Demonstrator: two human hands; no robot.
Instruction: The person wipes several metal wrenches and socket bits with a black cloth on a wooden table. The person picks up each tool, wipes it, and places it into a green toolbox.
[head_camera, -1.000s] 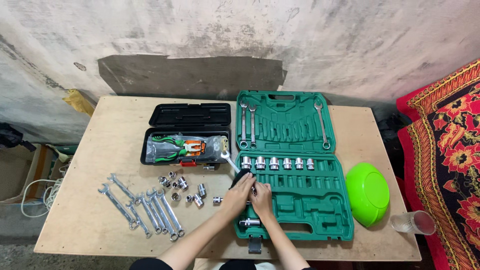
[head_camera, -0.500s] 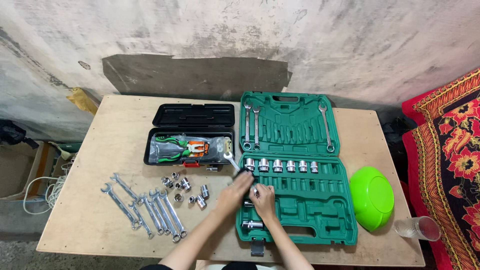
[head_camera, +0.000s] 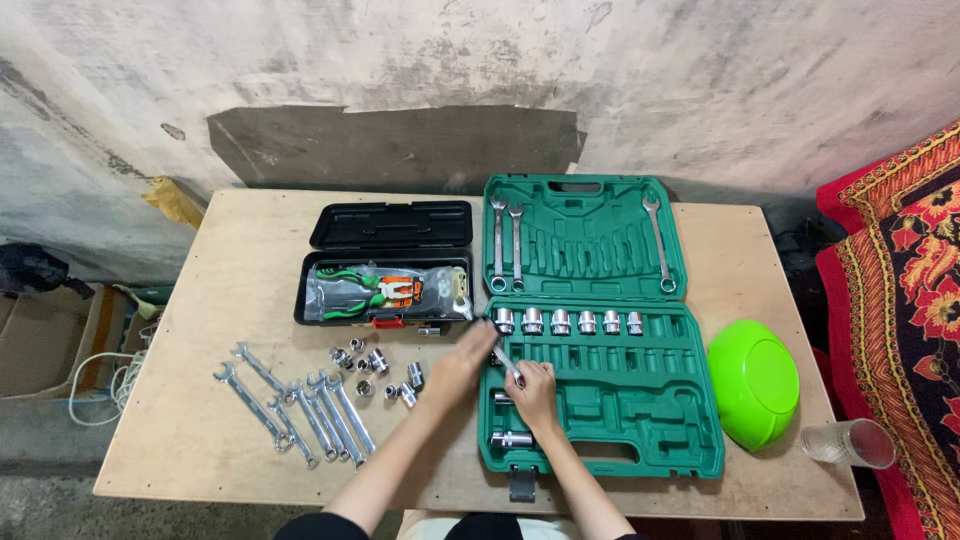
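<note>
My left hand (head_camera: 462, 362) and my right hand (head_camera: 535, 392) meet at the left edge of an open green tool case (head_camera: 640, 440). Between them they grip a chrome tool with a dark handle (head_camera: 507, 365), which lies over the case's lower tray. My fingers hide most of it. A row of chrome sockets (head_camera: 566, 322) sits in the tray just above my hands. One large socket (head_camera: 512, 439) lies in the tray below my right hand. Three wrenches (head_camera: 507, 245) are clipped in the case's lid.
An open black toolbox (head_camera: 388, 228) holds a packet of pliers. Loose sockets (head_camera: 376, 364) and several wrenches (head_camera: 300, 405) lie on the wooden table (head_camera: 200, 440). A green bowl (head_camera: 752, 383) and a lying glass (head_camera: 850, 443) are right of the case. Red patterned cloth (head_camera: 900, 300) is at the far right.
Both hands have carried the tool to the right, over the green tray. Its chrome end no longer sticks out toward the black toolbox. The view has shifted slightly.
</note>
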